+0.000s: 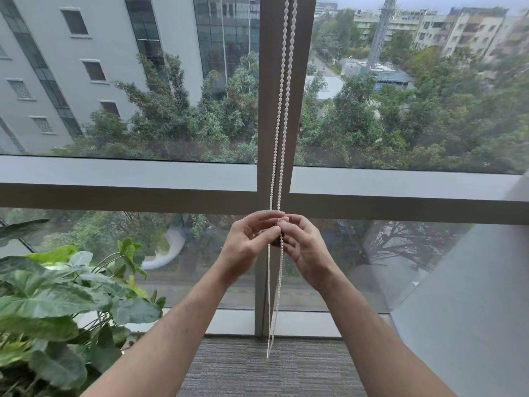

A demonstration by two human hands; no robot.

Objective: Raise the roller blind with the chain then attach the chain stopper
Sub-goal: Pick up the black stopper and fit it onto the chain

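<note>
A white beaded chain [282, 110] hangs as two strands down the front of the window's grey centre post [272, 81], with its loop ending just above the carpet. My left hand [249, 247] and my right hand [303, 247] meet at the chain below the crossbar. Fingertips of both hands pinch the strands. A small dark piece, probably the chain stopper [277, 242], shows between the fingers, mostly hidden. The roller blind itself is out of view above.
A large leafy potted plant [63, 296] stands at the lower left, close to my left forearm. A frosted glass partition [463, 296] angles in at the right. Grey carpet [257, 368] lies below; buildings and trees show outside.
</note>
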